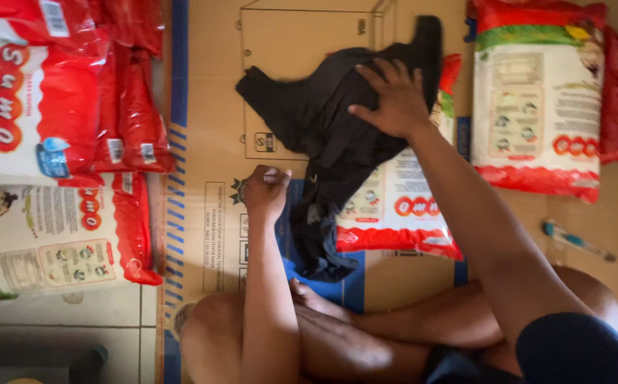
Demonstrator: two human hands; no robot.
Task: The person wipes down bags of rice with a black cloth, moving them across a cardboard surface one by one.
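Note:
A black garment (330,135) lies crumpled on flattened cardboard (209,142) in front of my crossed legs. My right hand (392,101) rests flat on top of it, fingers spread, pressing the cloth down. My left hand (265,189) is closed in a fist at the garment's near left edge; whether it pinches cloth is unclear. Part of the garment drapes over a white and red sack (398,213) lying under it.
Several white and red sacks (39,121) are stacked at the left, and another sack (536,99) lies at the upper right. A blue-handled tool (576,240) lies on the cardboard at the right. Tiled floor (74,313) shows at the lower left.

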